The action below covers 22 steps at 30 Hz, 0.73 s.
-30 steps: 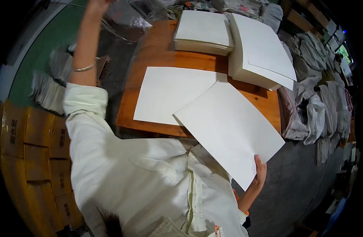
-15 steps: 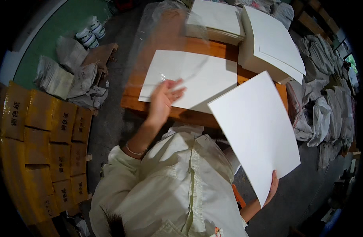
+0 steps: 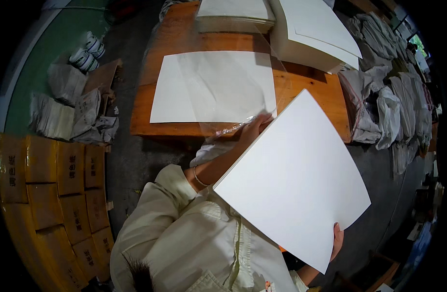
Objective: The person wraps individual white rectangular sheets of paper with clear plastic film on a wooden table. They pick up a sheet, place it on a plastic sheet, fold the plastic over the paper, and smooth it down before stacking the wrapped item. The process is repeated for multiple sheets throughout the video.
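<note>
My right hand [image 3: 337,241] grips the lower right corner of a thin stack of white paper [image 3: 301,180], held tilted in front of my body. My left hand [image 3: 256,125] is closed on the gathered edge of a clear plastic bag [image 3: 223,100], close to the stack's left edge, which hides part of the fingers. The see-through bag spreads over the table and partly covers white paper [image 3: 170,87] lying flat near the table's front edge.
Behind it on the wooden table [image 3: 177,29] stand a lower paper stack [image 3: 235,9] and a tall paper stack [image 3: 318,31]. Taped cartons [image 3: 70,168] rise at the left. Wrapped bundles [image 3: 51,117] lie beyond them, and grey sacks [image 3: 403,107] are heaped at the right.
My left hand has moved right, from above the flat paper to beside the held stack, drawing the plastic bag along. The held stack has shifted left and the view has turned slightly.
</note>
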Tool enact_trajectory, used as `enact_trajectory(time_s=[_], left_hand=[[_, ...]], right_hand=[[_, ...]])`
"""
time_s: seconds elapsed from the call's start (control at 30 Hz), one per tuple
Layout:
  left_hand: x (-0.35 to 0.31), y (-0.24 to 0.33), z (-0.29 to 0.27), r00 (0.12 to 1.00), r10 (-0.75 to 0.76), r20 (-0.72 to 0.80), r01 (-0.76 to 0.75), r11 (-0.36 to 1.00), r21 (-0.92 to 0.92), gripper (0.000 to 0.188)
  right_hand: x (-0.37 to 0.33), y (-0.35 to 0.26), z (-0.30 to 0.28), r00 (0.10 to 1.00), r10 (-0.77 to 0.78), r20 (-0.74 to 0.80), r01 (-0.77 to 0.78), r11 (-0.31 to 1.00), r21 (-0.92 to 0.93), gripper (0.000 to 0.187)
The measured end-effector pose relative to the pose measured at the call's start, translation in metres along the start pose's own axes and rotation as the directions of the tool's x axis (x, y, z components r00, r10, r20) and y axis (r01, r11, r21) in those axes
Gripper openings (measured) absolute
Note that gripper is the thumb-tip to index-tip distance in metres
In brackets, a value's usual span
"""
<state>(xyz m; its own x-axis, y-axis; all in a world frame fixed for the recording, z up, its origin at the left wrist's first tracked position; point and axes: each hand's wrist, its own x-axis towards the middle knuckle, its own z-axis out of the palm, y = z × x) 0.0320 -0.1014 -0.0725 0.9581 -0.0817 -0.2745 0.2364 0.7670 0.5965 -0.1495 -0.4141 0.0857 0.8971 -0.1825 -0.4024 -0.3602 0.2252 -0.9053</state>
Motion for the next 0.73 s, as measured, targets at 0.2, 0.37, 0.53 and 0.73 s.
enact_trajectory(time_s=[0.2, 0.37, 0.53, 0.73], left_hand=[[-0.066, 0.023, -0.002, 0.987, 0.051, 0.155, -0.157, 0.564, 0.811, 0.03], [-0.121, 0.128, 0.046, 0.982, 0.109, -0.157, 0.141, 0.141, 0.98, 0.036], [-0.078, 0.124, 0.007, 0.833, 0.314, 0.456, -0.22, -0.568, 0.793, 0.043], [-0.063, 0.11, 0.007, 0.931, 0.185, 0.314, -0.139, -0.614, 0.777, 0.054]], right_hand=[[0.002, 0.013, -0.007, 0.994, 0.006, -0.107, -0.004, 1.0, 0.019, 0.05], [0.018, 0.018, -0.008, 0.992, -0.011, -0.127, 0.015, 0.999, 0.032, 0.06], [0.041, 0.004, -0.011, 0.981, 0.188, 0.041, -0.183, 0.978, -0.099, 0.064], [0.045, -0.004, -0.022, 0.958, 0.252, 0.135, -0.24, 0.965, -0.104, 0.057]])
